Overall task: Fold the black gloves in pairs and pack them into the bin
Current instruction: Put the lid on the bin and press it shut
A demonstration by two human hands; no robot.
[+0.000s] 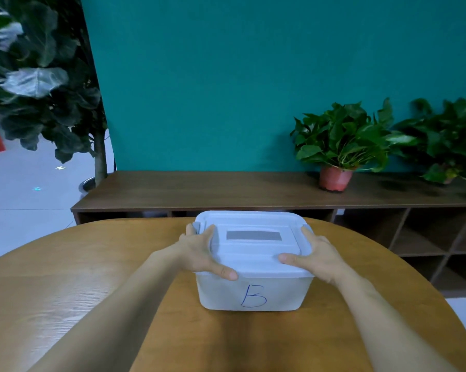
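Left hand [199,251]: fingers [208,232] clamped on the left edge of the lid [253,253].
Right hand [320,253]: fingers [307,234] clamped on the lid's right edge.
Bin [253,294]: set on the table [92,291], between the fingers (marked "B" in front).

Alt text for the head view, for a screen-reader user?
A person's left hand and right hand grip the lid of a white bin marked B, on a wooden table. Behind, potted plants on a low shelf against a teal wall.

Both bare forearms reach up from the lower frame; the left hand [199,253] and right hand [316,255] clasp the lid [253,260] by its sides, thumbs pointing inward.
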